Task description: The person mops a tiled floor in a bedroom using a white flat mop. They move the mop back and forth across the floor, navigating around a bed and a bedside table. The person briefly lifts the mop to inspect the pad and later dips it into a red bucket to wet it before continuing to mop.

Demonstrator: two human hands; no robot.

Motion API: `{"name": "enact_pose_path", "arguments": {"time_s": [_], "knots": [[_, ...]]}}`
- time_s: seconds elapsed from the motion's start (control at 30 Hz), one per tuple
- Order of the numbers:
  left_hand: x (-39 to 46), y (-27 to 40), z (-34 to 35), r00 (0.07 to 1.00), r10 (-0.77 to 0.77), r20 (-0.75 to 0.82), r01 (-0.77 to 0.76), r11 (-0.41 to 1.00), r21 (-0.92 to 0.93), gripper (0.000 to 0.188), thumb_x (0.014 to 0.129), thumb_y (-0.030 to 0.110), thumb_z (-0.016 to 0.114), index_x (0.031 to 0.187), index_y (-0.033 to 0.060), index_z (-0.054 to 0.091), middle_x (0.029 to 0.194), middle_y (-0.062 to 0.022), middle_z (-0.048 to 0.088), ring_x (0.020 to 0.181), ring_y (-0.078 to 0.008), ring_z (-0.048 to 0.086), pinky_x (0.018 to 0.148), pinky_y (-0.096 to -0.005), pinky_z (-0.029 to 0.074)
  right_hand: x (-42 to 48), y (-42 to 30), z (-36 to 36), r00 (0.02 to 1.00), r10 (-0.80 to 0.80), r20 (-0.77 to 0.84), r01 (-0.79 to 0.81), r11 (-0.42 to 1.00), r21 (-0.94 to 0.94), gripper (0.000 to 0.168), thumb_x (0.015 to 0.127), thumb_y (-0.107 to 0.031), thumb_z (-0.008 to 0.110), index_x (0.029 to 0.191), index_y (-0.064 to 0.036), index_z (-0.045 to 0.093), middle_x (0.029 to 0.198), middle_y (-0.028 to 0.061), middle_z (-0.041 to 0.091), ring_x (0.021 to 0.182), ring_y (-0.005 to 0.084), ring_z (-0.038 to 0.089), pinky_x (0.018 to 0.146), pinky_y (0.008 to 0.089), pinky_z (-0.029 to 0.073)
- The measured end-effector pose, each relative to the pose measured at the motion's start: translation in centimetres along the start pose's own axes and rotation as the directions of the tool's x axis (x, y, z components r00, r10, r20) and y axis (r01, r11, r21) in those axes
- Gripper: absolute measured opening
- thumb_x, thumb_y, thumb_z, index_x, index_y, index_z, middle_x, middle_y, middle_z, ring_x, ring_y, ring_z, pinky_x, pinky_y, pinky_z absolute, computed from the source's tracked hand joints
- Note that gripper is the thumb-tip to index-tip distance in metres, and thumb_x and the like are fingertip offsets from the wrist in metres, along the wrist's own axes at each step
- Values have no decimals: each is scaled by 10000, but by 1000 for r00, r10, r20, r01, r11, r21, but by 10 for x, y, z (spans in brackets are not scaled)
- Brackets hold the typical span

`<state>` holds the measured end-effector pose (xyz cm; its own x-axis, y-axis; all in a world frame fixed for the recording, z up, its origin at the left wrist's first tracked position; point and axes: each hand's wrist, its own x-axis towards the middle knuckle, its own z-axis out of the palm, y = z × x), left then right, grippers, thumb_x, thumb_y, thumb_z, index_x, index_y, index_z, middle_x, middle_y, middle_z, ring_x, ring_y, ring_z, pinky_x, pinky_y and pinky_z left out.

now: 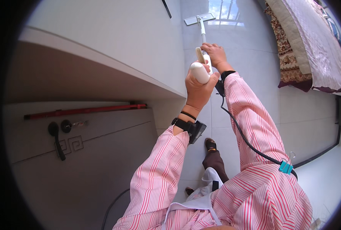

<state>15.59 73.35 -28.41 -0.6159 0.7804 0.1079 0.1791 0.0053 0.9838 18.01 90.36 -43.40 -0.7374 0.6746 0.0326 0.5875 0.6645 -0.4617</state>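
A flat mop with a white head [192, 20] lies on the tiled floor ahead of me, its pale shaft [203, 37] rising toward my body. My left hand [197, 87] is wrapped around the thick white end of the mop handle [199, 73]. A beige lever-like piece [200, 55] sticks out just beyond those fingers. Farther down, my right hand [216, 55] grips the shaft, its palm partly hiding it. Both wrists carry black straps, and a dark device [197, 132] sits on the left one.
A pale cabinet [110, 40] runs along my left. Below it is a grey door [81, 178] with a black lever handle [57, 141], keys [80, 123] and a red pole [87, 110]. At right stands a bed with layered covers [311, 49]. A black cable [245, 138] follows my right sleeve.
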Motion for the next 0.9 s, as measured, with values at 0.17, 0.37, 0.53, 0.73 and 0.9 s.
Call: {"name": "enact_pose_path", "arguments": {"time_s": [0.17,0.37,0.53,0.73,0.9], "knots": [[-35,15,-26,999,-19,39,14,992,129,210,805,79,728,913,20,559,1102,-143,662,947,-190,636,765,-337,533,-45,-8,10,997,-74,-36,74,997,9,213,818,-245,646,1025,-204,672,1202,-23,644,1089,238,597,930,418,432],[-60,8,-35,985,-174,22,173,985,27,181,812,25,668,943,21,542,1054,-127,666,983,-197,624,887,-340,494,-69,16,38,974,-221,-52,223,974,44,182,775,-89,628,934,-171,664,1067,-4,661,1076,240,603,915,418,432],[-151,73,-94,953,-299,42,296,953,63,175,835,16,655,965,16,538,1079,-127,655,987,-182,616,913,-327,471,-141,-17,61,941,-186,284,197,980,-11,134,762,-136,660,889,-165,692,992,27,684,1051,247,614,879,422,482],[-182,146,-137,934,-343,-97,340,939,-53,245,847,49,602,1076,19,521,1068,-181,648,923,-213,654,874,-365,524,-203,-63,79,899,-355,257,279,915,291,92,719,-214,701,794,-160,693,761,109,685,767,349,671,715,459,546],[-179,213,-162,906,-389,-169,382,921,-74,569,826,78,619,1327,-17,366,1022,-176,651,862,-209,659,847,-354,526,-256,-131,60,917,-307,255,148,855,497,86,762,-151,678,846,-141,659,776,112,685,792,342,666,727,449,529]]}}
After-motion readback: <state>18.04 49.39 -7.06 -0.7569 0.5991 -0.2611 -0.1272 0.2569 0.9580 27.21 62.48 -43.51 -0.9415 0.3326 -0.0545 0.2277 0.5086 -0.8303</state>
